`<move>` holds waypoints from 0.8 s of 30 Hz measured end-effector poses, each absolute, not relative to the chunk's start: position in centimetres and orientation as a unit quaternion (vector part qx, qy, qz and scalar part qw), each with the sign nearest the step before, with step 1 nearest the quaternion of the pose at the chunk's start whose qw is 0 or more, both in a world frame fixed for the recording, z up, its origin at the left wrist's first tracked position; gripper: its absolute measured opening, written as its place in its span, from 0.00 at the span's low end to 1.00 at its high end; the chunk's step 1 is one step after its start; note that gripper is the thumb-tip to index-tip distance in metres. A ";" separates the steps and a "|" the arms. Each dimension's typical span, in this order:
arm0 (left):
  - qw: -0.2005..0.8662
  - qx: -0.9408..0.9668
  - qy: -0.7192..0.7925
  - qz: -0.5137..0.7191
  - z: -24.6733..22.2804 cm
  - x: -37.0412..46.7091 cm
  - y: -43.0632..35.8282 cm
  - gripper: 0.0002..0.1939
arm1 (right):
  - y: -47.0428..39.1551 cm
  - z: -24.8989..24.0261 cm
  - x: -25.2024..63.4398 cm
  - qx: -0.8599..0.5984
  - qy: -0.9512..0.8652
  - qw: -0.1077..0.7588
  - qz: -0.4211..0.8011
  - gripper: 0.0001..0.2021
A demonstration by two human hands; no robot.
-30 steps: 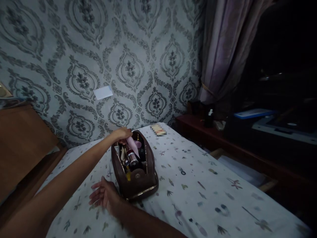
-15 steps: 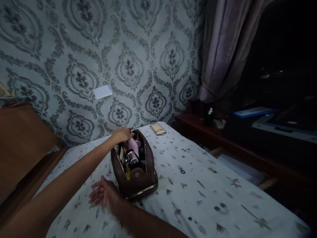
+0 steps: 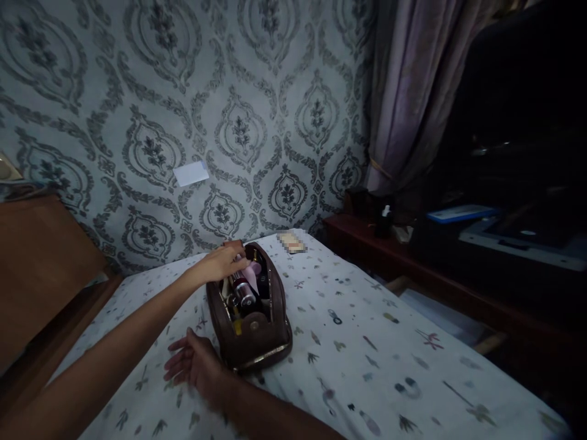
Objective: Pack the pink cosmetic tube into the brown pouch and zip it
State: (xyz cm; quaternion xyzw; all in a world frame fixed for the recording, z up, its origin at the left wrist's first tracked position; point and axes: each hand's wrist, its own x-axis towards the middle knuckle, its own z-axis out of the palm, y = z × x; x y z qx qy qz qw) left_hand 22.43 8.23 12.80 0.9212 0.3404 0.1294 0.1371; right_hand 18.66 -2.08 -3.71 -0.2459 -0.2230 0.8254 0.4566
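Note:
A brown leather toiletry pouch (image 3: 257,339) lies unzipped on the patterned bed sheet (image 3: 367,342), packed with small bottles and tubes. My left hand (image 3: 225,260) reaches over its far end, fingers closed on the top of a pink tube (image 3: 251,272) that stands slanted inside. My right hand (image 3: 192,363) rests on the sheet just left of the pouch's near end, fingers spread and holding nothing, thumb close to the pouch wall. Dark round caps (image 3: 245,292) show in the middle of the pouch.
A small flat card (image 3: 292,242) lies at the bed's far end. A wooden headboard (image 3: 41,263) stands at left. A dark wooden shelf (image 3: 413,269) with a small bottle (image 3: 384,219) runs along the right, under a curtain (image 3: 403,91). Patterned wallpaper is behind.
The pink tube has sunk lower into the pouch and leans more to the right under my left hand. My right hand has stayed in place beside the pouch.

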 end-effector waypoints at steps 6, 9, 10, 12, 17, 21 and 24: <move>0.139 0.919 0.342 0.137 13.6 21.8 7.6 0.18 | -2.1 -4.2 18.2 -0.256 -0.258 0.456 0.812 0.27; 0.139 0.912 0.349 0.166 14.6 20.8 7.0 0.20 | -2.4 -4.2 17.3 -0.277 -0.326 0.442 0.789 0.26; 0.138 0.907 0.354 0.180 14.9 20.4 6.8 0.20 | -2.6 -4.0 17.0 -0.289 -0.353 0.436 0.776 0.25; 0.141 0.894 0.366 0.218 15.2 19.5 6.7 0.20 | -3.2 -3.3 16.6 -0.310 -0.413 0.423 0.745 0.21; 0.177 0.837 0.393 0.337 13.7 17.3 7.0 0.19 | -5.7 1.6 19.3 -0.317 -0.710 0.374 0.506 0.07; 0.226 0.774 0.426 0.411 11.2 15.9 7.3 0.21 | -8.6 7.1 24.4 -0.238 -0.863 0.313 0.317 0.07; 0.282 0.718 0.452 0.447 9.0 15.2 7.5 0.24 | -9.6 10.0 28.9 -0.247 -0.814 0.424 0.310 0.15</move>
